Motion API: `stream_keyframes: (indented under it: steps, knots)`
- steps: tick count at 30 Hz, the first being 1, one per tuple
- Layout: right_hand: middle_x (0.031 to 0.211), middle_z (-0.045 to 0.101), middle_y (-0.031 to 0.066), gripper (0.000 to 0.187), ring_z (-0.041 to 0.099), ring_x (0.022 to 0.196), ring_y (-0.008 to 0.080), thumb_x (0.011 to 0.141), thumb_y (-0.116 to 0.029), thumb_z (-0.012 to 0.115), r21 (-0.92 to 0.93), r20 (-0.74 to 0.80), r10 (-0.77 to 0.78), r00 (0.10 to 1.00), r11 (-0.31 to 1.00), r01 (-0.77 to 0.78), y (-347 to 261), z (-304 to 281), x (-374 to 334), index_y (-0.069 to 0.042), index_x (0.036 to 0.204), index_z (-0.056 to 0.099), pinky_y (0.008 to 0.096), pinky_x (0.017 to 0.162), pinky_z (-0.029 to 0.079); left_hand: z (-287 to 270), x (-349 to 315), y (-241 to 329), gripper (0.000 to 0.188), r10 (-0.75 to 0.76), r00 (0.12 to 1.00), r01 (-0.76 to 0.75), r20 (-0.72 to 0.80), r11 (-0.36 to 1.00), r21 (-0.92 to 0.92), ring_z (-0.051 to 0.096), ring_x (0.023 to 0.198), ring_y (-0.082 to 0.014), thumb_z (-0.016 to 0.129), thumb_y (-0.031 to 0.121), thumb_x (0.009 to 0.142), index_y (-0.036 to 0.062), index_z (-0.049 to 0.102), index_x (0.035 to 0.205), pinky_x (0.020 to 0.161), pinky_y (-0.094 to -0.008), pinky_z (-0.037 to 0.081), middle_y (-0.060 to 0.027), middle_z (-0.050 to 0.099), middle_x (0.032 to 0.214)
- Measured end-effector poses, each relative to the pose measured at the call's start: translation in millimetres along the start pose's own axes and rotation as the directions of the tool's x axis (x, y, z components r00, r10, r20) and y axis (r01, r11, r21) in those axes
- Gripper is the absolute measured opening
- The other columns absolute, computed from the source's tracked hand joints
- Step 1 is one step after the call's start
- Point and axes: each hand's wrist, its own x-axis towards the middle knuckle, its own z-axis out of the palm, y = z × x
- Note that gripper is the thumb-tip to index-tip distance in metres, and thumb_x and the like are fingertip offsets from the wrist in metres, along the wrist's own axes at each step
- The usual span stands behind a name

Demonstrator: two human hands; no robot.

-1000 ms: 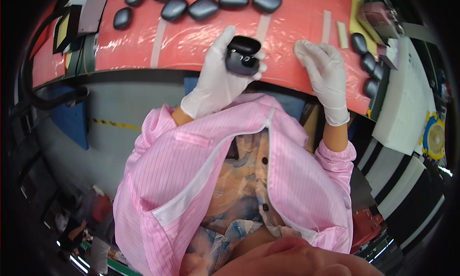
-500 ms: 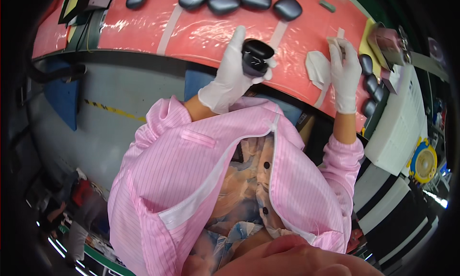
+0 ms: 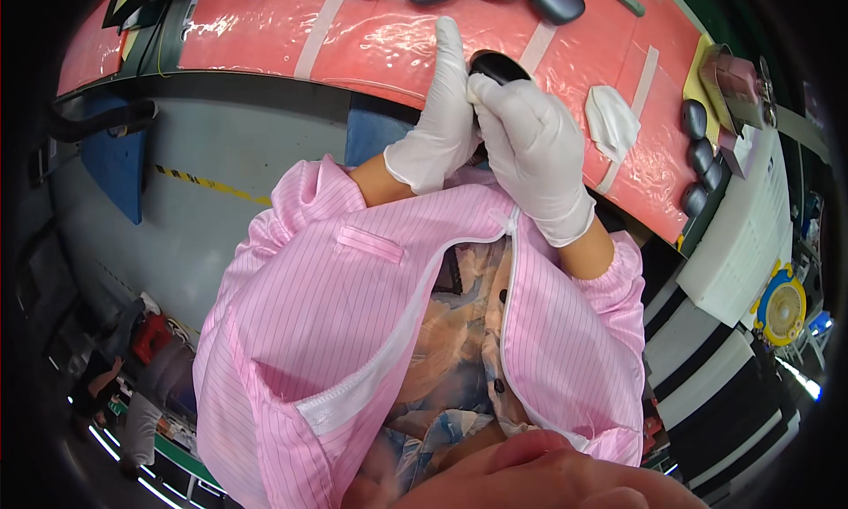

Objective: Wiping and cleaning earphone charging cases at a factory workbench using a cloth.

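A glossy black earbud charging case (image 3: 500, 65) with its lid raised sits in my left hand (image 3: 442, 120), above the near edge of the table. My left thumb points up and away from the case, while the other fingers are mostly hidden. My right hand (image 3: 534, 142) is closed, its fingers bent in over the front of the case. What the right fingers pinch, if anything, is covered by the hand. Both hands wear white gloves. To the right lies a crumpled white cloth (image 3: 611, 124).
Several dark grey earbud cases (image 3: 556, 1) line the far side of the pink-covered table (image 3: 238, 32). More small dark cases (image 3: 693, 118) stand at the right by a yellow pad. A small green piece (image 3: 630, 3) lies at the back. A yellow-and-blue fan (image 3: 782, 306) is farther right.
My right hand has come left from the table beside the white cloth to the case in my left hand, and its fingers have closed. The view has shifted slightly.
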Motion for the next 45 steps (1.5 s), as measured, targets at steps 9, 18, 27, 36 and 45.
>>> stream_keyframes:
  steps: [9,18,27,36,45]
  knots:
    - [0.071,0.057,0.0068,0.025,0.058,0.061,0.0235,0.079,0.0,0.067,0.017,0.037,0.021,0.999,1.0,-0.021,1,-1,3,-0.006,0.104,0.063,0.0327,0.055,0.044,6,-1,6,0.078,-0.094,0.994,0.092,-0.056,0.995,-0.029,0.056,0.067,-0.0113,0.022,0.085,0.08,0.016,0.057,0.077,0.059,-0.0268,0.043,0.0011,0.058,0.069]
    - [0.068,0.055,0.0068,0.021,0.057,0.059,0.0221,0.081,-0.001,0.066,0.074,-0.013,0.005,1.0,0.997,-0.004,3,5,3,-0.004,0.101,0.063,0.0324,0.054,0.044,-15,6,1,0.081,-0.067,0.996,0.07,0.064,0.996,-0.047,0.061,0.079,-0.0138,0.028,0.079,0.084,0.006,0.062,0.09,0.07,-0.0292,0.052,-0.0043,0.064,0.083]
    - [0.069,0.057,0.0066,0.023,0.058,0.06,0.0221,0.08,0.0,0.067,0.079,0.036,0.027,0.999,0.996,-0.03,0,2,-1,-0.005,0.102,0.063,0.0316,0.055,0.045,-5,5,0,0.07,-0.08,0.996,0.076,-0.047,0.994,-0.08,0.053,0.057,-0.008,0.026,0.079,0.085,0.0162,0.054,0.069,0.043,-0.023,0.033,0.0038,0.056,0.064]
    - [0.07,0.057,0.0073,0.018,0.058,0.061,0.0239,0.082,-0.002,0.065,0.065,0.031,0.046,0.998,0.997,-0.047,-1,6,-4,-0.005,0.1,0.064,0.0324,0.056,0.046,-23,9,2,0.077,-0.083,0.97,0.127,0.229,0.975,-0.182,0.062,0.068,-0.0142,0.029,0.072,0.089,0.0038,0.064,0.086,0.062,-0.0282,0.052,-0.0047,0.064,0.072]
    - [0.072,0.06,0.0071,0.018,0.061,0.064,0.0232,0.081,-0.001,0.066,0.07,0.023,0.038,0.999,0.997,-0.04,-1,2,-8,-0.004,0.099,0.065,0.0315,0.058,0.047,-15,4,1,0.07,-0.046,0.991,0.057,0.128,0.995,-0.085,0.058,0.059,-0.0119,0.031,0.069,0.091,0.0073,0.062,0.077,0.049,-0.0257,0.045,-0.0033,0.061,0.067]
